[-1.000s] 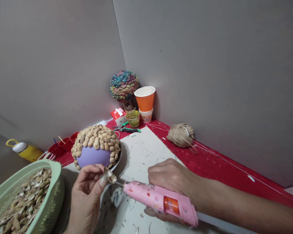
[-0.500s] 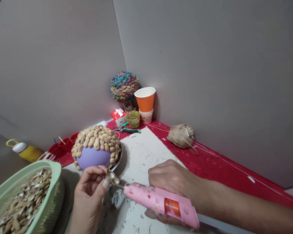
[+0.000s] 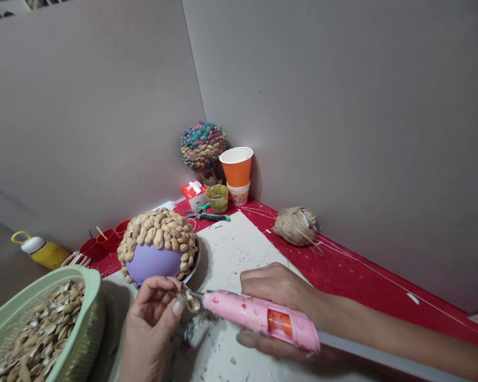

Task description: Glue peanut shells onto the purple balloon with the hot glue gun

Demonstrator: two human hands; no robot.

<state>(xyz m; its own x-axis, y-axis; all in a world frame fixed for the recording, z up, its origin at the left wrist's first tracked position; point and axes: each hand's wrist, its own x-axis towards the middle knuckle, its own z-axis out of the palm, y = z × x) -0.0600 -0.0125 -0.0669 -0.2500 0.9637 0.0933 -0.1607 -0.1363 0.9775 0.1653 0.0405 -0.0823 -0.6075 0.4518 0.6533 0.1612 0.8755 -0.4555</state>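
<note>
Between thumb and fingers, my left hand [image 3: 153, 318] pinches a peanut shell half [image 3: 190, 299], its hollow side showing. My right hand [image 3: 281, 307] grips a pink hot glue gun [image 3: 250, 315] with a clear glue stick [image 3: 366, 353] running out of its back. The gun's metal nozzle meets the rim of the shell. Just beyond my left hand, a purple balloon [image 3: 153, 261] partly covered with peanut shells [image 3: 159, 228] rests in a metal bowl [image 3: 196, 262]. A green basket [image 3: 93, 302] of peanut shells stands at the lower left.
Along the back are a colourful shell-covered ball [image 3: 204, 146], an orange paper cup [image 3: 237, 172], a stained tub [image 3: 217, 199] and pliers [image 3: 211, 217]. A twine ball [image 3: 295, 226] lies right on the red tabletop [image 3: 354, 276]. Red cups [image 3: 108, 240] and a yellow bottle [image 3: 48, 252] are left.
The shell has turned and shifted slightly right in my left hand, and the glue gun's nozzle now sits at its upper rim. The view has tilted up slightly.
</note>
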